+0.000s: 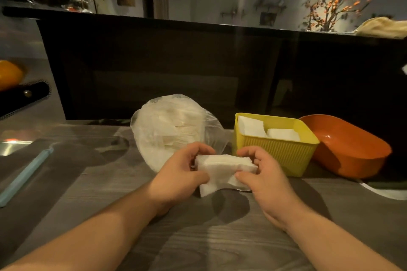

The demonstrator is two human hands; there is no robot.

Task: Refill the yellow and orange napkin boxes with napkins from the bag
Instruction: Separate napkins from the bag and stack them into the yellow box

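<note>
A stack of white napkins (222,169) is held between both hands just above the wooden table. My left hand (179,174) grips its left end and my right hand (262,174) grips its right end, thumbs in front. Behind them stands a clear plastic bag (169,130) full of napkins. To the right, the yellow napkin box (279,154) holds two piles of white napkins. The orange box (348,149) lies tilted beyond it, with no napkins visible inside.
A light blue strip (26,176) lies on the table at the left. A dark counter wall (198,68) rises right behind the bag and boxes. An orange fruit (8,75) and a black object (24,99) sit at the far left.
</note>
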